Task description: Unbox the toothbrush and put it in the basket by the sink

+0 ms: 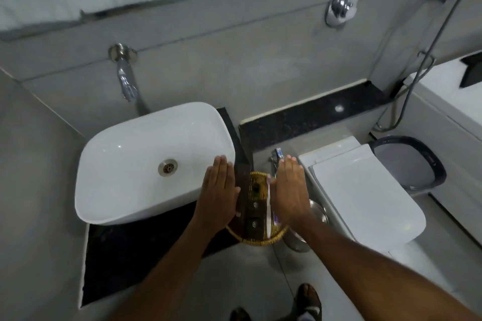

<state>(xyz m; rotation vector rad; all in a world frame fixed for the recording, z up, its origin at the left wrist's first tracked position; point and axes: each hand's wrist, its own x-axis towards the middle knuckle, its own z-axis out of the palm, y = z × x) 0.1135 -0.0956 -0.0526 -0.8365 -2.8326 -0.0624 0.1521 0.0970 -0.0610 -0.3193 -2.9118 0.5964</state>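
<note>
A round woven yellow basket stands on the dark counter just right of the white sink. Inside it lies a long dark brown box, running from the basket's far rim toward me, with something white beside it. My left hand hovers flat, palm down, over the basket's left edge and the sink's right rim. My right hand hovers flat over the basket's right edge. Both hands hold nothing, with fingers straight and together. No toothbrush is visible.
A wall tap hangs above the sink. A white toilet with its lid down stands to the right, a grey bin beyond it. A black stone ledge runs along the wall. My feet show at the bottom.
</note>
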